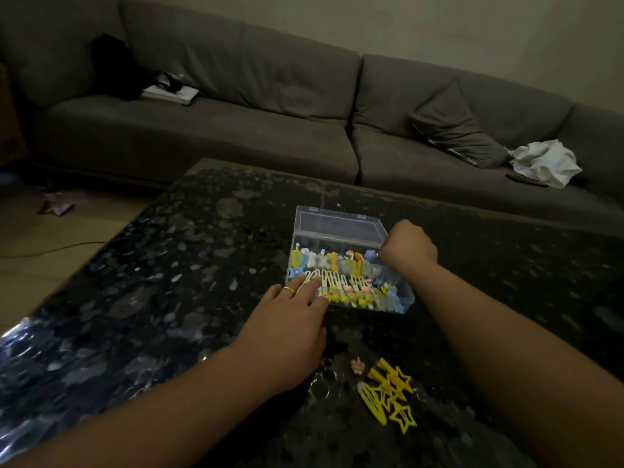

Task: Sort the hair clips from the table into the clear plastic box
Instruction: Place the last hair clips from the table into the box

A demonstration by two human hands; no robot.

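Note:
A clear plastic box (pixel 407 298) stands open on the dark table, its lid (pixel 337 224) tipped up at the back. Several yellow, white, blue and pink hair clips fill it in rows. My left hand (pixel 287 329) reaches over the box's near left corner, its straight fingers touching the white clips (pixel 337 282) there. My right hand (pixel 410 248) is curled at the lid's right edge; what its fingers hold is hidden. Near the table's front lie several yellow star clips (pixel 391 393) and a small pink clip (pixel 358 365).
The dark speckled table (pixel 202 265) has a glossy top. Behind it runs a grey sofa (pixel 270 130) with a cushion (pixel 456 126), a white cloth (pixel 547 162) and a book (pixel 170 93). A cable (pixel 50 249) lies on the floor at left.

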